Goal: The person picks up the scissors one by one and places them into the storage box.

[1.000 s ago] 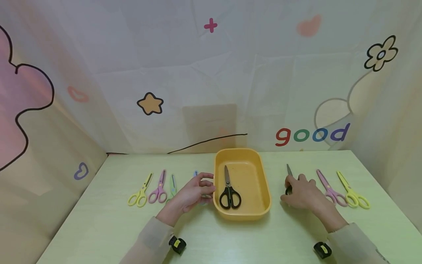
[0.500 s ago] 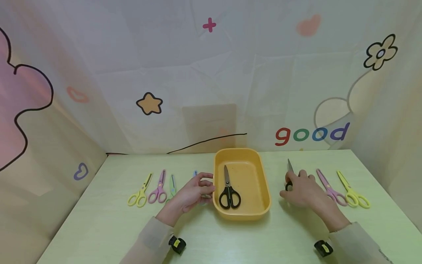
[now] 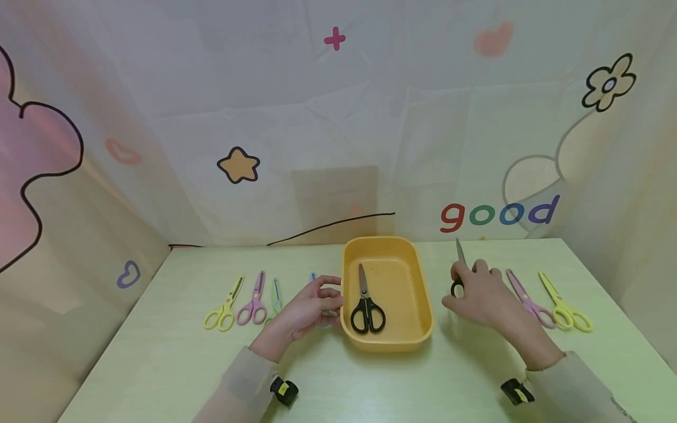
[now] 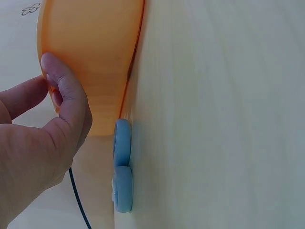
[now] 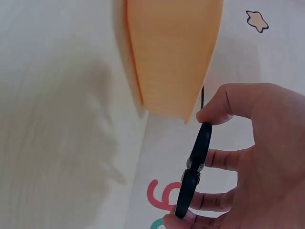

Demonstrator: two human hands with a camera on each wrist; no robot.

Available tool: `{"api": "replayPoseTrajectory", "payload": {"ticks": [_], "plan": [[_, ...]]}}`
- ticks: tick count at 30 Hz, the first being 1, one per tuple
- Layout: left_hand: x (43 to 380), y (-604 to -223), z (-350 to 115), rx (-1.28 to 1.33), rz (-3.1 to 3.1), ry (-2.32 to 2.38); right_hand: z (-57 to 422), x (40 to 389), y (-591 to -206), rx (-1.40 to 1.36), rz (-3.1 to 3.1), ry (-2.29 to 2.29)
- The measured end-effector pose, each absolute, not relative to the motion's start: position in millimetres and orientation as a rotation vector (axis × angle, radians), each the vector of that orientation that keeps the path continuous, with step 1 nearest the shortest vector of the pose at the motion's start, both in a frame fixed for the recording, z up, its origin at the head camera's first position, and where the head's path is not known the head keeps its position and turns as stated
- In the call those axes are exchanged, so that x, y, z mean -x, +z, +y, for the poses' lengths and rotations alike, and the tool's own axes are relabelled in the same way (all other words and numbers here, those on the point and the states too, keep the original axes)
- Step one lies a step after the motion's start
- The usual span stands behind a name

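Observation:
My right hand [image 3: 478, 294] pinches a pair of black-handled scissors [image 3: 457, 286] by its handle rings between thumb and fingers, blade pointing to the far side. In the right wrist view the scissors [image 5: 194, 167] are seen edge-on, held off the table. My left hand [image 3: 312, 308] touches the left rim of a yellow tray [image 3: 388, 346] with loosely bent fingers, all outside it. Inside the tray lies a second pair of black-handled scissors [image 3: 368, 314], blades away from me. Blue scissors [image 4: 123, 164] lie partly hidden under my left hand.
On the left lie yellow scissors [image 3: 225, 308], pink scissors [image 3: 255, 305] and green scissors [image 3: 277, 294]. Beyond my right hand are another pink pair [image 3: 520, 288] and another yellow pair [image 3: 562, 305]. A printed cloth [image 3: 344, 129] hangs behind the table.
My right hand has lifted the black scissors and moved slightly away from me and to the left. My left hand stays at the tray's rim.

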State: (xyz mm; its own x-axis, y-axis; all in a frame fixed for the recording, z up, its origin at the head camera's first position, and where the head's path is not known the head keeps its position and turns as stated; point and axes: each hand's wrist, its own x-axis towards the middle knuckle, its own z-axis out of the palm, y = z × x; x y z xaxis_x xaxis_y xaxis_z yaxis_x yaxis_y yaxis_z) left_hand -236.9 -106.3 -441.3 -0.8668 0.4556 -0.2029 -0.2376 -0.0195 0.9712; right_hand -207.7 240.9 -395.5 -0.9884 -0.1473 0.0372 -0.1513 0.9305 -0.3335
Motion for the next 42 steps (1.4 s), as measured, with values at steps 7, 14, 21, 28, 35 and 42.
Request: {"api": "replayPoseTrajectory", "payload": {"ticks": [7,14,21,28,35,42], "plan": [[238,-443,-106,-0.221,1.795,1.943,229,205,-383,-0.244,-3.072,0.525],[238,-444,-106,-0.226,1.784,1.951,216,201,-373,-0.279,-3.026,0.531],[239,-444,-106,-0.218,1.787,1.948,202,202,-367,-0.326,-3.016,0.537],[239,-445,-105,-0.214,1.781,1.950,185,199,-363,-0.394,-3.019,0.561],[238,-445,-105,-0.203,1.781,1.952,168,198,-364,-0.439,-3.018,0.577],[238,-444,-105,-0.208,1.771,1.954,152,198,-368,-0.472,-3.016,0.566]]}}
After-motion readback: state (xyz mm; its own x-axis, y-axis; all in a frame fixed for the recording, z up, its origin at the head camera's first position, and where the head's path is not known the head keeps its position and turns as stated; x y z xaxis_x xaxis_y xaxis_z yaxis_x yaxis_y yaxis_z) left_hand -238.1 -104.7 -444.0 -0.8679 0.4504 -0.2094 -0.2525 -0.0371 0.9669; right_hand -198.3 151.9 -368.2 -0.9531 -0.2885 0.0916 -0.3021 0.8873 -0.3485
